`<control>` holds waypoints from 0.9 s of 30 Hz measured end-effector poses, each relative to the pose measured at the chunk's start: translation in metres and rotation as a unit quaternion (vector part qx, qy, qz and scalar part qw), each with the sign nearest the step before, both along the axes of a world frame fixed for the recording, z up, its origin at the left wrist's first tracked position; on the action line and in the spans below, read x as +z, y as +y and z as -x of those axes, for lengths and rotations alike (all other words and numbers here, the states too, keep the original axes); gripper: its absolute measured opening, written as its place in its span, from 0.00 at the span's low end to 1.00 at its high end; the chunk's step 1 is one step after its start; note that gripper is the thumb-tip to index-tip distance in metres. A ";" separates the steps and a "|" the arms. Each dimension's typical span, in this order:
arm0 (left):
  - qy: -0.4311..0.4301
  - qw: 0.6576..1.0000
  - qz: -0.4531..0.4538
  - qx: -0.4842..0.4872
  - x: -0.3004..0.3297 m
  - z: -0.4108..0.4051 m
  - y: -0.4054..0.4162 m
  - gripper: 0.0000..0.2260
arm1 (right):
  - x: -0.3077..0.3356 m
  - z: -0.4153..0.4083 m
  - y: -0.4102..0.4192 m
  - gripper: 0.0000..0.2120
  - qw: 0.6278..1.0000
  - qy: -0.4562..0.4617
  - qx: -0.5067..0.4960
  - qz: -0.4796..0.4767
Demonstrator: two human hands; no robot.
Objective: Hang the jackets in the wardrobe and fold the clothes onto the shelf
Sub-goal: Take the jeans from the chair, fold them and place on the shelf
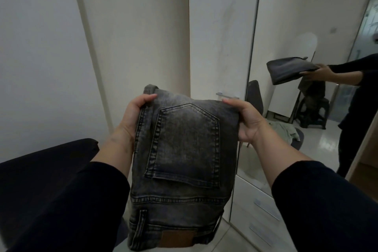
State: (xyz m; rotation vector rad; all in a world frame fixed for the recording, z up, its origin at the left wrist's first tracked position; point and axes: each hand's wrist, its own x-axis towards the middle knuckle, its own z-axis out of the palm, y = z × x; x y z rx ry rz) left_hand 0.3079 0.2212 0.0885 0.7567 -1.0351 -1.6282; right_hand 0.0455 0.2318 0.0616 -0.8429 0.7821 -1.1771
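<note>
Garment: folded grey washed-denim jeans, back pocket and brown leather waistband patch facing up, held level in the air before the wardrobe.
Left hand: grip clamped on the jeans' far left edge, thumb on top, fingers beneath.
Right hand: grip clamped on the far right edge likewise.
Wardrobe: tall cream panelled doors, closed; a metal bar handle just behind the jeans.
Mirror: full-height door panel at right, reflecting the person in black sleeves holding the jeans, a dark stool, pale green cloth on a glossy white floor.
Lower left: dark upholstered seat.
Lower right: white drawers with bar handles.
</note>
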 end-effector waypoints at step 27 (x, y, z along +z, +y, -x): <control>-0.374 0.910 0.058 0.171 -0.011 0.013 -0.041 0.16 | 0.029 -0.003 -0.003 0.48 0.948 0.294 -0.115 0.035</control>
